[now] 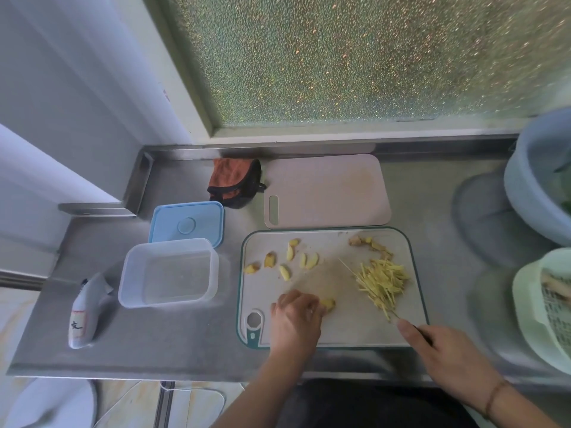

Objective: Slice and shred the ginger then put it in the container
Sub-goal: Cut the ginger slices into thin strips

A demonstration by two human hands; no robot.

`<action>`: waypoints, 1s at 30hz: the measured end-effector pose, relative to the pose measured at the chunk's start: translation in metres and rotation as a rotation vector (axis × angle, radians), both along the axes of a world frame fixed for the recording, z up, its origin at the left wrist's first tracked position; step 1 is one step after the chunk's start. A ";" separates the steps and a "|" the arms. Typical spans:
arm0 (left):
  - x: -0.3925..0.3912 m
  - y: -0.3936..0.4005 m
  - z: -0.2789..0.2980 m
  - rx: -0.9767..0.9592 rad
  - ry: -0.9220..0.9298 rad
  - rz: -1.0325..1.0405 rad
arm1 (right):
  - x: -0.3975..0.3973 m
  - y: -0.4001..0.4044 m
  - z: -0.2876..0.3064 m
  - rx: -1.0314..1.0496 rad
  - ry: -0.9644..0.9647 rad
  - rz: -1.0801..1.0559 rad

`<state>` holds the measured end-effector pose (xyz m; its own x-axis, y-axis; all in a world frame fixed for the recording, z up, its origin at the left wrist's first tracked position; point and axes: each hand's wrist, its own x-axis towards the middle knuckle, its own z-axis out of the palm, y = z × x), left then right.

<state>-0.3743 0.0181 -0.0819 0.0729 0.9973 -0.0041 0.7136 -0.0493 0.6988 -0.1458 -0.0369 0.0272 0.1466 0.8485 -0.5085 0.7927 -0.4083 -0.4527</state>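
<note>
On the white cutting board [346,325] with a teal rim, my left hand [295,319] holds down a small piece of ginger [328,303] with curled fingers. My right hand [445,350] grips the handle of a knife [367,287], whose thin blade runs up and left across the board beside a pile of ginger shreds [383,281]. Several ginger slices [290,261] lie on the board's far left. Peel scraps [370,245] lie at its far right. The clear plastic container [168,271] stands empty left of the board.
A blue lid [187,225] lies behind the container. A second pale cutting board [327,193] and an orange cloth [234,182] sit further back. A blue basin [537,186] and a green strainer basket [543,310] stand at the right. A labelled white pouch [86,310] lies at the left.
</note>
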 end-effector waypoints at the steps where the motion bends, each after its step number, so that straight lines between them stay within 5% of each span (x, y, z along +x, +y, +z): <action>1: 0.000 0.000 0.001 0.008 0.001 -0.012 | 0.001 0.000 -0.001 0.003 0.003 -0.006; 5: -0.011 0.017 0.012 0.106 -0.034 0.039 | 0.002 0.002 0.002 -0.010 0.008 -0.018; 11: -0.056 0.082 0.009 0.199 0.320 0.165 | 0.002 0.002 0.000 -0.014 0.013 -0.027; 22: -0.054 0.074 -0.003 0.264 0.353 -0.082 | 0.002 0.002 0.002 0.005 -0.010 -0.012; 26: -0.052 0.072 -0.001 0.236 0.268 -0.045 | 0.000 0.001 0.004 0.002 -0.005 -0.018; 30: -0.037 0.061 0.017 0.251 -0.029 -0.073 | 0.000 0.001 0.003 0.010 -0.004 -0.009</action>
<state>-0.4117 0.0792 -0.0646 0.1408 0.9591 0.2455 0.6820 -0.2738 0.6782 -0.1463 -0.0360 0.0302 0.1557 0.8520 -0.4998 0.7908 -0.4107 -0.4538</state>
